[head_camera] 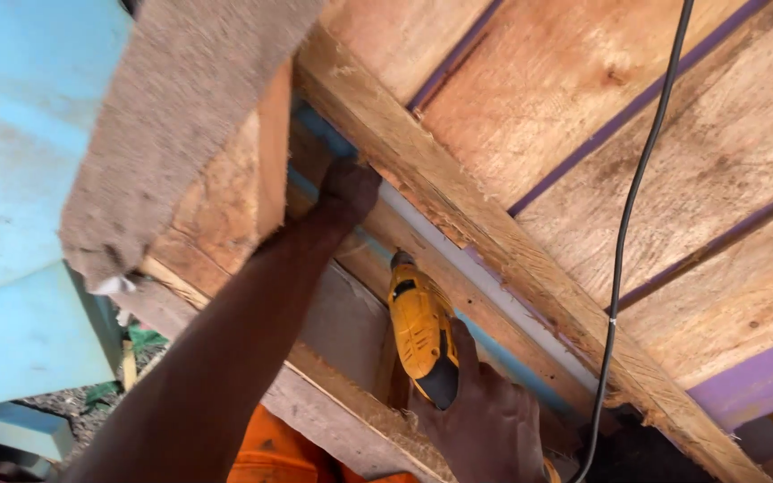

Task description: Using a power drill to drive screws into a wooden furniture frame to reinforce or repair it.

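Right hand (485, 420) wraps closed around the grip of a yellow corded drill (422, 333), nose aimed up at the long rough wooden beam (494, 241), apparently so the bit meets the grey-blue strip just beside that beam square on; the bit tip is not visible. Left hand (344, 192) presses against the timber beside the beam's upper stretch, likely bracing it; whether its fingers are spread or curled cannot be told. Black power cord (624, 241) hangs across the beam, slack, clear of the drill nose.
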